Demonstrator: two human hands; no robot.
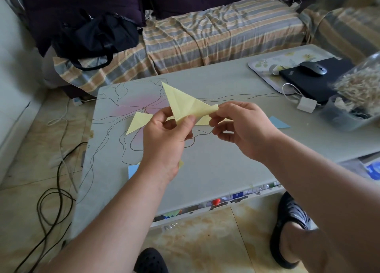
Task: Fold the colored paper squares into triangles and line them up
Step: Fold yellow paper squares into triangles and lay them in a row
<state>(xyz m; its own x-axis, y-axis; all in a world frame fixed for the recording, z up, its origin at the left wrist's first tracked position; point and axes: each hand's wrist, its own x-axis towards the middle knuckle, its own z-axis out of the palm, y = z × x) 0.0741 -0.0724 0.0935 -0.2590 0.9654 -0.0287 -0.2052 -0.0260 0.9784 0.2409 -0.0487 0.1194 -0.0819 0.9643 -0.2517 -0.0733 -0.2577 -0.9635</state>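
Held piece: a pale yellow, thin paper sheet folded into a long triangle (186, 104) is being held in the air above the surface, between the two hands, one sharp tip pointing up and away, faint creases crossing its matte face.
Left hand: the left hand (166, 137) is pinching the lower edge of the fold, thumb and fingers (190, 121) closed together on the paper.
Right hand: the right hand (240, 126) is pinching the slightly curled right tip, thumb and forefinger closed on it, the other fingers curled loosely below.
Risk, alignment: judged from the grip, the layers are being held at only two spots, so they could slide apart and give a crooked triangle.
Risk, material: the sheet is looking light and limp; a hard pull on the curled tip could tear or crumple it.
Risk, row: setting the piece down carelessly could nudge the lighter pieces out of line.
Finished pieces: a flat yellow paper triangle (138, 123) is lying on the surface behind the left hand; a flat light blue paper triangle (278, 123) is lying well apart to the right.
Waiting stock: a light blue paper sheet (133, 170) is peeking out beside the left wrist.
Support: the smooth grey surface (226, 170), marked with thin dark branching lines and a pink patch, is carrying the pieces.
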